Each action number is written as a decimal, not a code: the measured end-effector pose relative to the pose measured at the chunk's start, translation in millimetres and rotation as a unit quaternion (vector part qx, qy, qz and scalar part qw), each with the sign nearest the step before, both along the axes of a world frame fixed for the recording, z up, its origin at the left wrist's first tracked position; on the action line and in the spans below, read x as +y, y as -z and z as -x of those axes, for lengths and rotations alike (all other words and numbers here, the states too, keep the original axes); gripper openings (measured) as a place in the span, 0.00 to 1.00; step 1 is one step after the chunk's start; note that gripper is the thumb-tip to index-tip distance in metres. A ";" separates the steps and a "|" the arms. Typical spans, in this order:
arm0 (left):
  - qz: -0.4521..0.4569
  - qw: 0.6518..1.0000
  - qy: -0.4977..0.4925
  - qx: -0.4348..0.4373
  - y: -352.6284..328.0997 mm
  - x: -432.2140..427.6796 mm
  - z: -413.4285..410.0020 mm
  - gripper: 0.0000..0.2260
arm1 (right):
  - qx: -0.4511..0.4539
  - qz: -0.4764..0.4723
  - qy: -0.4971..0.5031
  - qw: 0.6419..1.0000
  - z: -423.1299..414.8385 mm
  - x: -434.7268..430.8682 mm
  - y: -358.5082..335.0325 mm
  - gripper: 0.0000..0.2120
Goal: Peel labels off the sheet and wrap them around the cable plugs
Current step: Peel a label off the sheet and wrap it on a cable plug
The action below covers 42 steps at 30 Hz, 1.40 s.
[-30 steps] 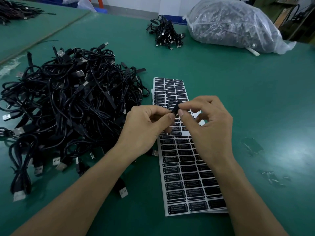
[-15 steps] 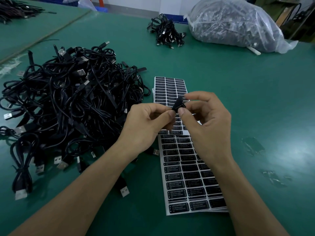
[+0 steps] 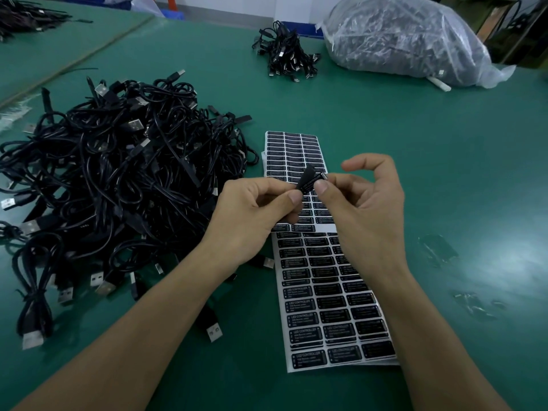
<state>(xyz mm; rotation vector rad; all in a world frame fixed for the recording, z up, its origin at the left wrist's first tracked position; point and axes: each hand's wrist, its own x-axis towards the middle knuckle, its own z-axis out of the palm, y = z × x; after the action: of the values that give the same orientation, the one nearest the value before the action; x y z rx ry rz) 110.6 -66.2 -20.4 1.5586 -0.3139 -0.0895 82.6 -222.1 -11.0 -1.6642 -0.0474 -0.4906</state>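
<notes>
Wrapping goes best if you pull the label (image 3: 305, 178) taut and square to the plug (image 3: 321, 181), then roll it down with a thumb so no corner lifts. Nearest you, the sheet (image 3: 326, 307) lies flat on the table (image 3: 444, 173) beneath both wrists. Above it, your left hand (image 3: 252, 215) pinches the label's lower end between thumb and forefinger. Your right hand (image 3: 364, 209) pinches the plug, its forefinger lifted clear. Both grips are closed, and plug and label sit right between your two thumb tips, tilted up and away. Left lies the cable pile (image 3: 118, 173). Farther off are a small bundle (image 3: 284, 54) and a plastic bag (image 3: 400, 40).
</notes>
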 end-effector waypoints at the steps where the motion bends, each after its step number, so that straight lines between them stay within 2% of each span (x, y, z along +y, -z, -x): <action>1: -0.002 1.000 0.000 -0.003 0.0 0.0 0.1 0.07 | 0.001 0.005 -0.003 1.000 0.1 0.2 -0.2 0.16; 21: -0.027 0.999 0.002 -0.028 1.2 1.3 -0.5 0.05 | -0.010 0.082 0.005 0.997 0.9 0.1 -3.4 0.18; 31: -0.028 0.999 0.003 -0.024 2.8 1.7 -1.5 0.05 | -0.002 0.081 0.011 0.997 0.8 0.9 -3.2 0.15; 42: -0.041 0.999 -0.004 -0.029 3.7 1.6 -1.9 0.04 | -0.001 0.073 0.016 0.997 1.3 1.7 -3.4 0.17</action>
<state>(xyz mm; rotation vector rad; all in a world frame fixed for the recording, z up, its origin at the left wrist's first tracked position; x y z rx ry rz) 112.4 -64.6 -24.2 1.6456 -0.3542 -0.0518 81.3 -220.4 -7.5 -1.8096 -0.0602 -0.5240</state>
